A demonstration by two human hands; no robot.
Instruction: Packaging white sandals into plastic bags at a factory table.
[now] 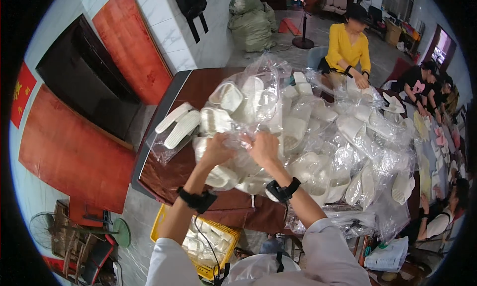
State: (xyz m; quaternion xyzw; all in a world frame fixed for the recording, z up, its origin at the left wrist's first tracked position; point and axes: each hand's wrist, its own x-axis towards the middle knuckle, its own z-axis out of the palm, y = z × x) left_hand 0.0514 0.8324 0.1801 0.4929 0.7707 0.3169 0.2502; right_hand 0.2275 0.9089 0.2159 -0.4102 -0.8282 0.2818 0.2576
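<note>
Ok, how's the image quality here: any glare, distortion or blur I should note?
Head view: glare streaks the clear plastic bags, hiding some slipper edges; head view: fisheye bends the dark door and blackens the corners; head view: left hand and right hand have readable outlines, though slight blur can't be ruled out.

slippers (183,129): on table (198,87) | crate (159,222): before table | standing fan (304,25): behind table | door (89,77): left
</note>
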